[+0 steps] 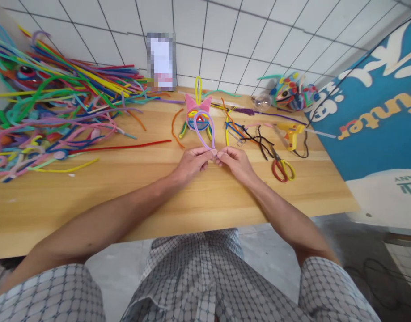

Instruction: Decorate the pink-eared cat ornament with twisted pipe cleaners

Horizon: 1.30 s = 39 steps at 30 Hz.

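A purple pipe cleaner [196,127] is bent into an upright loop, its two ends pinched together at the bottom. My left hand [196,162] grips it with thumb and finger. Right beside it, my right hand [235,160] pinches the same spot, and the fingertips of both hands nearly touch. Behind the loop stands a small craft figure [188,105] with pink ears, a round multicoloured body and a yellow loop on top; the purple loop partly covers it. An orange pipe cleaner [173,127] lies to the figure's left.
At the left is a large pile of coloured pipe cleaners [57,112]. A phone [162,62] leans on the tiled wall. To the right lie scissors [283,170], a yellow glue gun [292,134], black pipe cleaners [260,139] and a colourful craft piece [292,94] at the back.
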### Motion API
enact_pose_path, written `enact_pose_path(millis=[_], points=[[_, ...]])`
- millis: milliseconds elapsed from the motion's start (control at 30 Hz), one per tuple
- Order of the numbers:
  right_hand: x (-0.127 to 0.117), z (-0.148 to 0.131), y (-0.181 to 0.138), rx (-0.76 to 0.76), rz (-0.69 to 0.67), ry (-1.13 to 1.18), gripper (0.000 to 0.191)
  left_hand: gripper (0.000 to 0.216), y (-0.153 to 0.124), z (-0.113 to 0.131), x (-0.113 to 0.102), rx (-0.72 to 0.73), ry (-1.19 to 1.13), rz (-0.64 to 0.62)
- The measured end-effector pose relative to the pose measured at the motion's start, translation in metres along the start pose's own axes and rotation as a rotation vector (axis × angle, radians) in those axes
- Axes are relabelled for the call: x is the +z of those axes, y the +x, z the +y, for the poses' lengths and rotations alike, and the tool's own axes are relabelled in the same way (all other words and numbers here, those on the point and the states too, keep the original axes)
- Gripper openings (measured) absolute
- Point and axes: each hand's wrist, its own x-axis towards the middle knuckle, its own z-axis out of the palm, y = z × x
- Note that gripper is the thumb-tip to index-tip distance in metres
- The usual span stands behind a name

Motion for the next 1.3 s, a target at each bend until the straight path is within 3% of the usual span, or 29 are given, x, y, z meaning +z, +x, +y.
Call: enact_pose_path(millis=[267, 500, 833, 1000, 1300], points=[[-0.005, 0.000, -0.003, 0.033, -0.042, -0.024, 0.026, 0.029, -0.001, -0.005, 0.001, 0.022, 0.085, 0.006], [-0.003, 0.000, -0.001, 0.082, -0.067, 0.001, 0.012, 0.023, 0.000, -0.001, 0.002, -0.012, 0.006, 0.032], [-0.012, 0.003, 0.000, 0.162, -0.175, 0.207, 0.021, 0.024, 0.001, -0.003, 0.000, -0.021, -0.046, 0.017], [-0.016, -0.001, -0.005, 0.061, -0.221, 0.116, 0.029, 0.026, 0.001, -0.002, 0.001, -0.024, -0.120, 0.046], [-0.013, 0.004, -0.005, -0.013, -0.142, 0.010, 0.037, 0.022, -0.001, -0.001, 0.001, -0.014, -0.154, -0.013]])
